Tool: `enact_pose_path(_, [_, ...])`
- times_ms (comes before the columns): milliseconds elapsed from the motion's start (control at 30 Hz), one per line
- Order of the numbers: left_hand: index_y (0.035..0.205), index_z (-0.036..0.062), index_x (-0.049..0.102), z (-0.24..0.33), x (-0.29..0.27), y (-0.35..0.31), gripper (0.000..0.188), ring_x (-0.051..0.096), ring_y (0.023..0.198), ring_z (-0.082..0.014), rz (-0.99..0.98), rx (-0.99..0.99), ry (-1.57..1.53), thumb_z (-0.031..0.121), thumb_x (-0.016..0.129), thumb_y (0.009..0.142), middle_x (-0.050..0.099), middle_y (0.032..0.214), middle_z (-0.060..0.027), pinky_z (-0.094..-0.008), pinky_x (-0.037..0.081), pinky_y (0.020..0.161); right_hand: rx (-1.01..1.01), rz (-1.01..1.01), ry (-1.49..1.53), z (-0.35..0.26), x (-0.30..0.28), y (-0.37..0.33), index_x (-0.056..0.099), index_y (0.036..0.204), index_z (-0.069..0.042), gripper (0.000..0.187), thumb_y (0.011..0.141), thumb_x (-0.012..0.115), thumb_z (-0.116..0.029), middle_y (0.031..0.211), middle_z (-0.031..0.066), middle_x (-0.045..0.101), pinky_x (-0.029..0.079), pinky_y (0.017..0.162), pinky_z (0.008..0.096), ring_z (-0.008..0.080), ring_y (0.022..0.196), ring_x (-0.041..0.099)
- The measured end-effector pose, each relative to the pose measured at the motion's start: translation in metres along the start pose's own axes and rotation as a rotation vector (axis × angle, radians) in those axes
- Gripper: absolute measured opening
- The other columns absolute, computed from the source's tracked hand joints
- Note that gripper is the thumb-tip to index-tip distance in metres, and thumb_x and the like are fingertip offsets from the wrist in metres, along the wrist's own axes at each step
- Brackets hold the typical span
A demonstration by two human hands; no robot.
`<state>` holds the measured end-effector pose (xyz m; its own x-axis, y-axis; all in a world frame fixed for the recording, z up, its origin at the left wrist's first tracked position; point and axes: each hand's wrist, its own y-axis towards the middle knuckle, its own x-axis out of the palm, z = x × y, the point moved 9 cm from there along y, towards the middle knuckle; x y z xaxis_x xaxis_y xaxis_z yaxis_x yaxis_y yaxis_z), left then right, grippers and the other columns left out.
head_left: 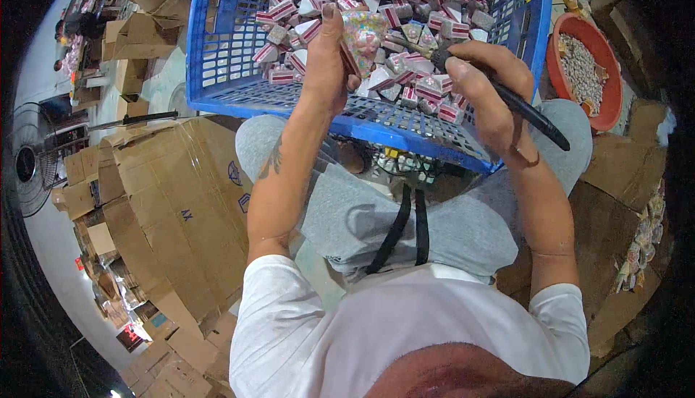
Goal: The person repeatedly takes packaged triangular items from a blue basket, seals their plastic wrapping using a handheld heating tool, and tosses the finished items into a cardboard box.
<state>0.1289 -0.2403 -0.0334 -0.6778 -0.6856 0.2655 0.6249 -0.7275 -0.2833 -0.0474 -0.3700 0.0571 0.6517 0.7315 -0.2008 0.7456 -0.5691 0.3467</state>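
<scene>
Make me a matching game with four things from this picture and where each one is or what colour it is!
Things:
1. small clear packet of sweets
2. black tool
3. crate
4. round bowl

Places and colours:
A. orange-red, at the right of the crate
B. blue, with many small wrapped packets in it
C. held in the left hand
D. held in the right hand

Pairs: 1-C, 2-D, 3-B, 4-A
</scene>
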Motion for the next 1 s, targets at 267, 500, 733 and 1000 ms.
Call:
enact_pose_path(267, [0.121, 0.0122, 0.057, -0.003, 0.0, -0.001, 0.062, 0.056, 0.061, -0.0022, -0.001, -0.017, -0.016, 0.066, 0.041, 0.095, 0.063, 0.085, 0.0043, -0.0165, 0.03, 0.036, -0.023, -0.087, -0.044, -0.006, 0.009, 0.003, 0.07, 0.094, -0.002, 0.026, 0.084, 0.068, -0.025, 0.076, 0.0122, 0.066, 0.049, 0.062, 0.0346, 0.0223, 0.067, 0.065])
enact_pose_path(500, [0.123, 0.0118, 0.057, -0.002, 0.003, -0.001, 0.067, 0.056, 0.063, -0.0028, -0.015, -0.004, 0.018, 0.07, 0.043, 0.092, 0.064, 0.085, 0.0036, -0.0168, 0.033, 0.039, -0.039, -0.066, -0.062, -0.004, 0.008, 0.001, 0.07, 0.095, -0.002, 0.025, 0.084, 0.068, -0.025, 0.078, 0.0125, 0.067, 0.049, 0.063, 0.0345, 0.0239, 0.069, 0.066])
enact_pose_path(733, [0.125, 0.0061, 0.056, 0.011, 0.006, -0.002, 0.067, 0.056, 0.067, -0.0042, 0.024, 0.16, 0.091, 0.065, 0.043, 0.095, 0.065, 0.091, -0.0011, -0.0189, 0.043, 0.053, -0.032, -0.12, -0.097, -0.008, 0.011, 0.004, 0.069, 0.095, -0.002, 0.023, 0.084, 0.068, -0.022, 0.08, 0.0138, 0.068, 0.05, 0.065, 0.0353, 0.0251, 0.071, 0.067])
enact_pose_path(1000, [0.105, 0.0071, 0.063, -0.003, -0.001, 0.003, 0.073, 0.055, 0.051, -0.004, 0.039, 0.012, 0.043, 0.075, 0.041, 0.089, 0.066, 0.077, -0.0007, -0.0182, 0.031, 0.034, -0.014, 0.009, 0.039, -0.007, -0.008, -0.002, 0.069, 0.094, 0.0, 0.022, 0.083, 0.067, -0.02, 0.077, 0.0127, 0.067, 0.049, 0.062, 0.0318, 0.0201, 0.067, 0.065])
